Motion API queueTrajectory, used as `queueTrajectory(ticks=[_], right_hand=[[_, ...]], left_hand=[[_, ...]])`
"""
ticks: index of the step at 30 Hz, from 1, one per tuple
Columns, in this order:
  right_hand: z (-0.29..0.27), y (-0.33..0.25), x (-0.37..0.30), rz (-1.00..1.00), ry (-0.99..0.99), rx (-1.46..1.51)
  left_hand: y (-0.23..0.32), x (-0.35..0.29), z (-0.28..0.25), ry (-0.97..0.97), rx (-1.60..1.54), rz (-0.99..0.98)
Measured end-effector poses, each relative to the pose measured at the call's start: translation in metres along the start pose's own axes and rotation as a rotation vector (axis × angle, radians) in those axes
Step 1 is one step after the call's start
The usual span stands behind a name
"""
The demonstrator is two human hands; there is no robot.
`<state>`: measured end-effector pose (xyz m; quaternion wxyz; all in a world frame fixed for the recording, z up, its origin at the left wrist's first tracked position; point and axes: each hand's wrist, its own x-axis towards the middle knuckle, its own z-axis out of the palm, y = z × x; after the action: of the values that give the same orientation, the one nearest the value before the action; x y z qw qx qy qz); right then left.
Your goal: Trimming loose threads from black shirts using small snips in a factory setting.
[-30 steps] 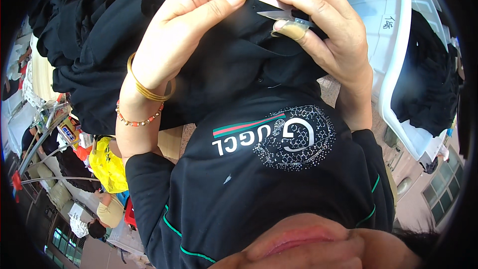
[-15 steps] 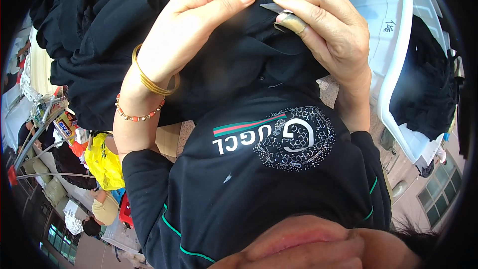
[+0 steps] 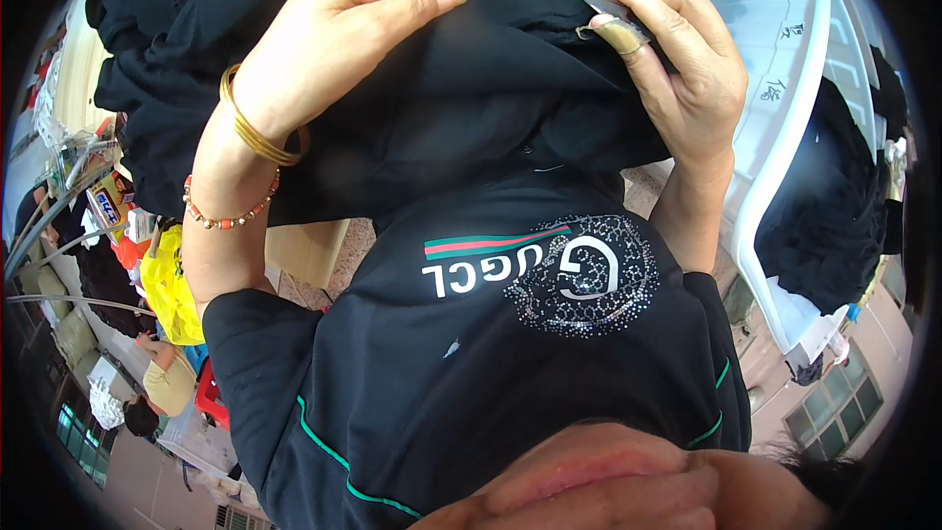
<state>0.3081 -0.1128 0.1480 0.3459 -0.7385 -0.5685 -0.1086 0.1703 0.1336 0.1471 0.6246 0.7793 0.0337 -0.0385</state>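
Black cloth [image 3: 422, 128] lies bunched across my lap and up to the far edge, with a small dark button on it. My left hand [image 3: 358, 29], with gold bangles at the wrist, pinches a fold of it between thumb and forefinger. On the right, my right hand [image 3: 692, 59] is closed around small thread snips [image 3: 595, 0]. Two pointed grey blades poke out past the fingertips, slightly apart, over the cloth. A yellowish wrap covers the right thumb. The snips' handle is hidden in the palm.
A translucent plastic bin [image 3: 785, 186] stands close on the right, with more black cloth [image 3: 824, 206] beyond its rim. To the left are a yellow plastic bag [image 3: 169, 285], a red container [image 3: 210, 397] and a seated person [image 3: 169, 388] farther off.
Both hands have moved apart, the left leftward and the right rightward with the snips. The blades now show spread, and a stretch of black cloth lies between the hands.
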Motion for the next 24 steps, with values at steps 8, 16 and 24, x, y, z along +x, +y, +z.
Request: queueTrajectory(ticks=[8,16,24], right_hand=[[0.0,-0.027,0.026,-0.05,-0.101,0.142],[0.004,-0.018,0.013,-0.125,-0.075,0.033],[0.011,-0.018,0.019,-0.14,-0.032,-0.004]], left_hand=[[-0.024,0.041,0.012,-0.262,-0.584,0.85],[-0.017,0.046,0.023,-0.225,-0.676,0.86],[0.044,0.009,0.016,0.125,-0.501,-0.111]])
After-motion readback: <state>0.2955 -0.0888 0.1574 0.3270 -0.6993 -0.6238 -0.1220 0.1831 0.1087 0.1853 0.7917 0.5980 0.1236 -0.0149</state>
